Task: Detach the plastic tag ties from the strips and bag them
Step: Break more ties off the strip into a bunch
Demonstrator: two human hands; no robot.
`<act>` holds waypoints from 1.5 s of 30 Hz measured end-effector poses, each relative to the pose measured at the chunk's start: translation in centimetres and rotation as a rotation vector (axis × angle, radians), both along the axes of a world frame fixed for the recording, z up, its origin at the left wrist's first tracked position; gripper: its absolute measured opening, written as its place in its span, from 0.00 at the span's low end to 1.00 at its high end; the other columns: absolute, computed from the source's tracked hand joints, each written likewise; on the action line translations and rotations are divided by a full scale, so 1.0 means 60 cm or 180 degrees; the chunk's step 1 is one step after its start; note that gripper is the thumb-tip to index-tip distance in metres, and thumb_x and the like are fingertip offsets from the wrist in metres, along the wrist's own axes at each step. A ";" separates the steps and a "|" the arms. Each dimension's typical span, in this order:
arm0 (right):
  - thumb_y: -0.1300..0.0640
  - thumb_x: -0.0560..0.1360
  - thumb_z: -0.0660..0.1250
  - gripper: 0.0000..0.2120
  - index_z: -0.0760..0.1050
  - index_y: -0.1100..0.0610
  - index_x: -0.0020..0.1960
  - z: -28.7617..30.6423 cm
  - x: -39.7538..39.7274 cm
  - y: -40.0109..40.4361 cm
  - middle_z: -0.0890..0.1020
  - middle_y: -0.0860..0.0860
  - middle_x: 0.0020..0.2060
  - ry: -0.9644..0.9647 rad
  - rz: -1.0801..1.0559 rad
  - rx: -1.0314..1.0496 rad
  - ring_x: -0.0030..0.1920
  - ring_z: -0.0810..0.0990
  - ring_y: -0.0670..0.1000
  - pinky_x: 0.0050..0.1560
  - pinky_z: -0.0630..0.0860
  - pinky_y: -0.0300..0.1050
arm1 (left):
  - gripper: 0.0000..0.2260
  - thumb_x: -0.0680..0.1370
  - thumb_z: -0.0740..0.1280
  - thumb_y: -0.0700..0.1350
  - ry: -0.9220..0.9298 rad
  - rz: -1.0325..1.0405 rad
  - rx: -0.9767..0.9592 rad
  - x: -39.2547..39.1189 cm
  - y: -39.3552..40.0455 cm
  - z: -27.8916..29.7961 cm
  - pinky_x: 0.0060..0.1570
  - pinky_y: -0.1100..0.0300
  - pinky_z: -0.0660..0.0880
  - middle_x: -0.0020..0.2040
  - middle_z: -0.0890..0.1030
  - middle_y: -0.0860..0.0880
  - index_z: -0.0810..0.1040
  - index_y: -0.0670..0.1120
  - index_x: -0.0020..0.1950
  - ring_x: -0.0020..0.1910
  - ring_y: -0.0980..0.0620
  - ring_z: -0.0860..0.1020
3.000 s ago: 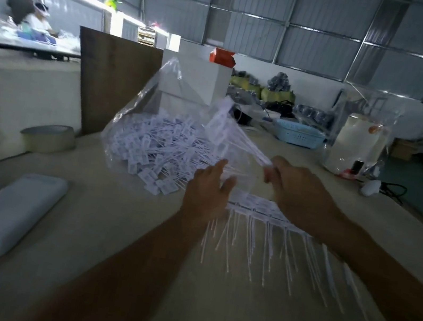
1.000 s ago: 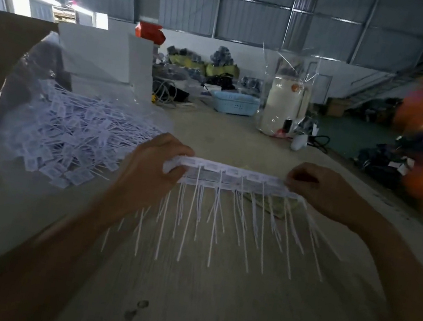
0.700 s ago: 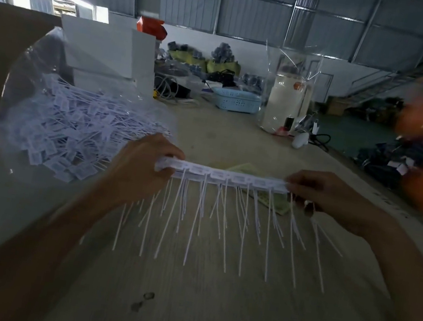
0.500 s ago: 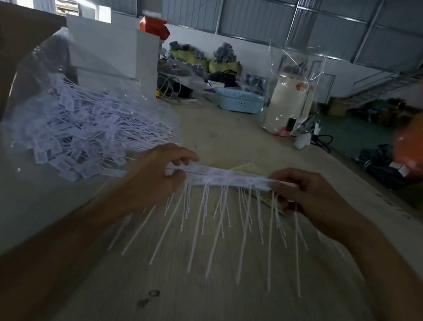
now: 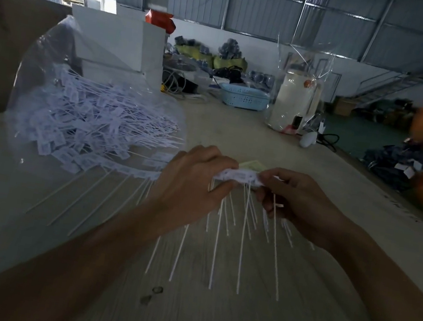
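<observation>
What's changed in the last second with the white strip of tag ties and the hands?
Both hands, left hand and right hand, have closed inward, bunching the white strip of plastic tag ties short between them. Both still grip it. The clear plastic bag of loose ties stays put on the table.

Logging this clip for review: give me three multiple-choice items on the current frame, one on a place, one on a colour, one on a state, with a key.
1. Where does the clear bag of loose tag ties lie?
A. On the table to the person's left
B. On the floor
C. In the basket

2. What colour is the plastic basket at the far end of the table?
A. Red
B. Light blue
C. Black

3. How is the strip held?
A. Lying free on the table
B. By the right hand alone
C. Gripped between both hands

Key: 1 A, the bag rests on the tabletop left of the left hand; 2 B, the basket shows pale blue; 3 C, left hand and right hand each grip an end of the strip.
</observation>
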State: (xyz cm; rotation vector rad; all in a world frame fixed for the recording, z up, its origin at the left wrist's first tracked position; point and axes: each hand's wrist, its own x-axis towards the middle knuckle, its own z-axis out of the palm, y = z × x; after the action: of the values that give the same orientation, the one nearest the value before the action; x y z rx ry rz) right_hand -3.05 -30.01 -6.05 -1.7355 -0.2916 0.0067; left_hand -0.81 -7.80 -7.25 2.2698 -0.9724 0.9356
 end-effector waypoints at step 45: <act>0.49 0.79 0.66 0.16 0.74 0.51 0.34 0.023 0.007 -0.056 0.77 0.44 0.27 -0.1488 -0.1983 -0.1992 0.27 0.76 0.38 0.31 0.67 0.34 | 0.07 0.82 0.61 0.47 -0.0107 0.0138 0.0444 -0.006 -0.025 -0.025 0.43 0.48 0.74 0.48 0.80 0.48 0.76 0.47 0.55 0.45 0.45 0.77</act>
State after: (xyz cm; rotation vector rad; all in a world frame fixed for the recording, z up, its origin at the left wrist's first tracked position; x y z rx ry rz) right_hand -2.62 -33.37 -4.69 -2.3772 -0.0715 -0.8476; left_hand -1.19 -9.31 -8.75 2.4067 -1.0360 0.9539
